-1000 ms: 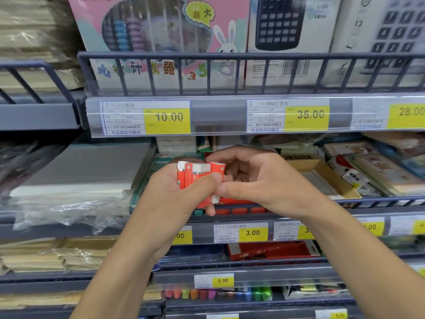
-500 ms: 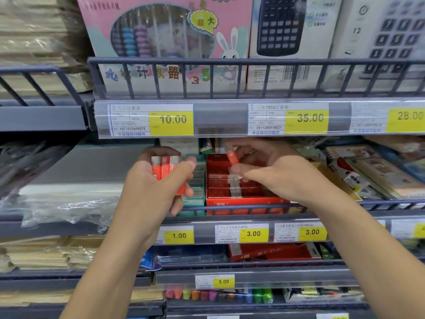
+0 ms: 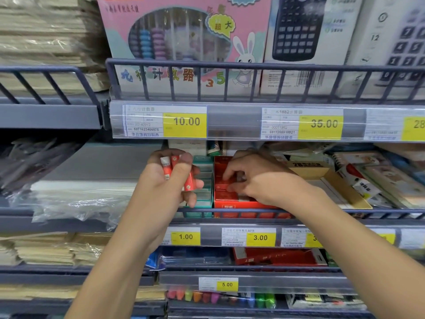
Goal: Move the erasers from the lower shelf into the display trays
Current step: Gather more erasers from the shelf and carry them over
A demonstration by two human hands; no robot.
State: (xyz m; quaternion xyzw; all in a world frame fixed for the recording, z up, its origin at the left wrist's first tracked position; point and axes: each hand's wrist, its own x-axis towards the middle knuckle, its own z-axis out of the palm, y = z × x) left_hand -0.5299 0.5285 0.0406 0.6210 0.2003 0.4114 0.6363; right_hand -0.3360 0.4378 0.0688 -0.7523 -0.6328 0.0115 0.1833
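On the middle shelf, behind the rail (image 3: pixel 253 211), red tray (image 3: pixel 230 202) sits just right of a green tray (image 3: pixel 202 180), touching or nearly so. Left hand (image 3: pixel 165 187) is in front of the green tray, fingers and thumb curled round a small bunch of red-wrapped erasers (image 3: pixel 176 173); white ends point up, thumb across the front. Right hand (image 3: pixel 257 178) reaches down into the red tray, fingers bent, tips among the red packs inside. Can't tell if it's pinching an eraser or just touching the row; fingertips hide it. Held erasers are left of the red tray and above its rim, not in it. Price tags (image 3: pixel 185 122) run along the shelf edges. Another red box (image 3: pixel 276 256) is on the shelf below.
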